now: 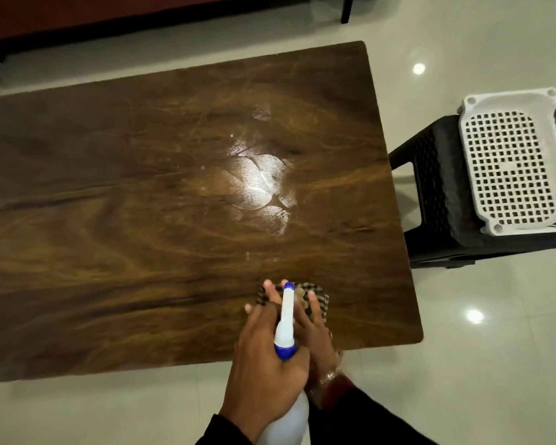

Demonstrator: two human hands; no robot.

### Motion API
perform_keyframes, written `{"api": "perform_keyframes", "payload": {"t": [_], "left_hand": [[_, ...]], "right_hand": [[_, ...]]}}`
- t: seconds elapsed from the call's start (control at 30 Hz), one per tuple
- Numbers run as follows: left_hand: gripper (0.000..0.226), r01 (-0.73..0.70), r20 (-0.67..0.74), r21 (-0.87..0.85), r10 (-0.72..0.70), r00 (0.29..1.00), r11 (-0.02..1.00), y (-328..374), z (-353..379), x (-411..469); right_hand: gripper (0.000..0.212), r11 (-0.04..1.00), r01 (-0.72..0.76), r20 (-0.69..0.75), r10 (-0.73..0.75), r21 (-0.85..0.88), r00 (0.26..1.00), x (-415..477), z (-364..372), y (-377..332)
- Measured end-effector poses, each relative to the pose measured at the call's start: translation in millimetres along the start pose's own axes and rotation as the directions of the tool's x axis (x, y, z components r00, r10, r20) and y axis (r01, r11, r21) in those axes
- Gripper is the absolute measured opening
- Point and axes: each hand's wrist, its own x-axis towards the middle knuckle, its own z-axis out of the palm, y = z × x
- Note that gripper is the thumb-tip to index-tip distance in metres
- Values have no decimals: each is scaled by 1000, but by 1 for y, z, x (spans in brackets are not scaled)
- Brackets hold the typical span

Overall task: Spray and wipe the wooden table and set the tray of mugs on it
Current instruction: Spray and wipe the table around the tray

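Note:
The wooden table [109, 203] fills most of the view, with a shiny wet patch [257, 181] near its middle. My left hand [264, 358] grips a white spray bottle [286, 319] with a blue collar and tip; its nozzle points out over the table's near right part. Just beyond it, my right hand [315, 326] lies flat with spread fingers on a checked brown cloth [318, 292] on the tabletop. A white perforated tray [507, 101] sits on a black stool to the right. I see no mugs.
The black plastic stool [430, 187] stands close to the table's right edge on a pale tiled floor [463, 364]. A dark red wall or furniture base [109, 14] runs along the far side, and a dark chair leg [345, 9] shows at the top.

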Motion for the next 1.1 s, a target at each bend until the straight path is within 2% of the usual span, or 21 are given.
{"api": "perform_keyframes", "payload": {"t": [0.07, 0.13, 0.2, 0.27, 0.33, 0.4, 0.47, 0.57, 0.63, 0.67, 0.73, 0.83, 0.9, 0.93, 0.97, 1.03, 1.1], "left_hand": [[34, 16, 4, 18, -16, 1000, 1000, -10, -7, 0], [24, 23, 3, 33, -23, 1000, 999, -22, -15, 0], [29, 39, 16, 53, -40, 999, 998, -31, -22, 0], [37, 77, 30, 35, -78, 996, 996, -37, -30, 0], [36, 106, 29, 13, -106, 994, 994, -39, -38, 3], [31, 64, 0, 37, -64, 998, 997, -43, -49, 9], [26, 7, -30, 14, -6, 1000, 1000, -42, -62, 19], [46, -38, -29, -22, 38, 999, 999, -38, -81, 33], [34, -57, -37, -4, 57, 998, 998, -38, -92, 44], [25, -64, -41, 18, 65, 997, 998, -38, -97, 49], [22, -69, -18, 53, 70, 997, 996, -38, -106, 60], [24, -100, 17, 43, 99, 995, 994, -30, -120, 74], [26, -149, 14, 69, 149, 989, 986, -21, -126, 82], [26, -163, 10, 78, 163, 987, 984, -18, -129, 86], [24, -165, 6, 77, 165, 986, 983, -14, -132, 90], [20, -160, -12, 63, 161, 987, 985, -10, -136, 98], [20, -157, -11, 66, 158, 987, 985, -7, -138, 111]], "right_hand": [[68, 998, -44, -21, 46, 50, 999, -21, -3, 10], [84, 983, -179, 2, 179, 41, 984, -22, -14, 35], [91, 935, -353, 21, 353, 19, 935, 0, -27, 63], [86, 867, -497, 3, 497, 27, 868, 42, -37, 72], [83, 835, -550, -49, 551, 38, 833, 84, -40, 59], [82, 872, -488, -69, 490, 39, 869, 115, -34, 28], [75, 938, -347, -98, 345, -4, 934, 123, -16, -16], [84, 991, -112, -26, 110, -78, 994, 88, 6, -74], [85, 997, -59, -23, 58, -50, 998, 64, 4, -67], [86, 994, -108, -17, 108, 11, 994, 57, -3, -52], [92, 952, -302, 25, 301, 44, 953, 58, -21, -6], [91, 793, -605, 18, 605, 74, 796, 109, -49, 56], [84, 720, -684, -38, 691, 117, 722, 163, -57, 62], [84, 721, -682, -55, 691, 117, 721, 188, -58, 53], [84, 752, -650, -57, 657, 106, 751, 209, -55, 41], [80, 865, -501, -75, 502, 31, 862, 227, -41, 5], [75, 948, -314, -82, 310, -40, 947, 208, -22, -31]]}}
